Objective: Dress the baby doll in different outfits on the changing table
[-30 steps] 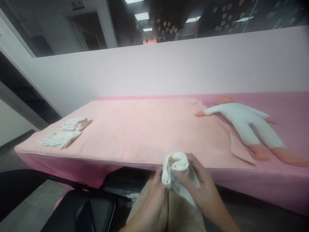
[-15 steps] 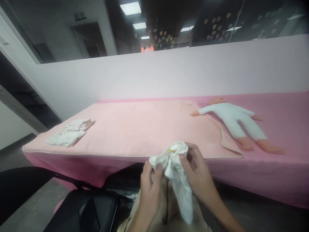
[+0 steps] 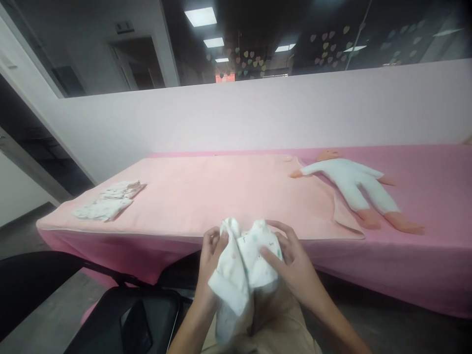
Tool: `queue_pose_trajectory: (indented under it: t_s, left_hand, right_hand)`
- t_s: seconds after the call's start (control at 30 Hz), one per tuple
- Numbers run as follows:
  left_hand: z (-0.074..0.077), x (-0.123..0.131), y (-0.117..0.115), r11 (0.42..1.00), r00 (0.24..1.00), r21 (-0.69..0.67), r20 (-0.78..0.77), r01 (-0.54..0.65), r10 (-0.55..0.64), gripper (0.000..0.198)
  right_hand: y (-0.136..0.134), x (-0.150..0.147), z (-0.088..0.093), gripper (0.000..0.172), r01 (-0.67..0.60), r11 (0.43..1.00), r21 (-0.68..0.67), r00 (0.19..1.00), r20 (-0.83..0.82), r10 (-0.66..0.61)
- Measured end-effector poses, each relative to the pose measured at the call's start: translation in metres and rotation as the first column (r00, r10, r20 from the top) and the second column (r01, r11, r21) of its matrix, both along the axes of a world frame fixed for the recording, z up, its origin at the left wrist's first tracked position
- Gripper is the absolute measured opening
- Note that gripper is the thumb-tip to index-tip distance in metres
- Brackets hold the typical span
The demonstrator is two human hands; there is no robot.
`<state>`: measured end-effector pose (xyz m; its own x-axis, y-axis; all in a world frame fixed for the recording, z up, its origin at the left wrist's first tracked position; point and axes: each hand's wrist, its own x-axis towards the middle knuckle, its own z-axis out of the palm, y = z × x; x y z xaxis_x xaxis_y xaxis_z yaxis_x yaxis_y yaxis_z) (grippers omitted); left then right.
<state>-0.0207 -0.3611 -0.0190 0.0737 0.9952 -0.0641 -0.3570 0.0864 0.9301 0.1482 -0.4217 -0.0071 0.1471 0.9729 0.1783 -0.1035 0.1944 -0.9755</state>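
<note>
Both my hands hold a small white garment with tiny coloured dots just in front of the near edge of the pink-covered table. My left hand grips its left side with curled fingers. My right hand clasps its right side, fingers pressed on the cloth. The garment hangs down over my lap. A doll in a white bodysuit lies on its back on the table, far right of my hands. A pale pink blanket is spread over the table's left and middle.
Folded white patterned cloths lie at the blanket's far left. A black chair stands low on the left beside my legs. A white partition wall runs behind the table.
The garment has been spread wider between my hands and now shows its dotted side. My left hand has moved up along its left edge. The view has shifted slightly.
</note>
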Motion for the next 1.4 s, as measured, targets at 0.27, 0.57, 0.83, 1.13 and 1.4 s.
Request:
queue_pose_trajectory:
  t_s: [0.27,0.57,0.83,1.13,1.4]
  left_hand:
    - [-0.023,-0.002,-0.038,0.984,0.983,0.107,-0.133,0.14,-0.125,0.04]
    - [-0.039,-0.006,-0.022,0.941,0.913,0.2,-0.361,0.274,-0.189,0.03]
    - [-0.011,0.008,-0.01,0.83,0.849,0.284,-0.391,0.479,-0.356,0.026]
    - [0.042,0.001,-0.021,0.839,0.815,0.431,-0.58,0.331,-0.024,0.019]
    - [0.105,-0.042,-0.026,0.711,0.615,0.5,-0.78,0.495,0.121,0.013]
  right_hand:
    - [-0.006,-0.017,0.008,0.022,0.215,0.957,0.194,0.965,0.109,-0.238]
    - [-0.026,0.025,0.038,0.013,-0.043,0.993,0.111,0.949,0.314,0.006]
    - [-0.013,0.048,0.037,0.017,-0.194,0.981,0.03,0.981,0.018,0.194]
    - [-0.021,0.05,0.039,0.057,-0.07,0.964,-0.255,0.964,0.233,0.132]
    - [-0.021,0.066,0.04,0.025,-0.244,0.955,-0.169,0.789,0.538,0.297]
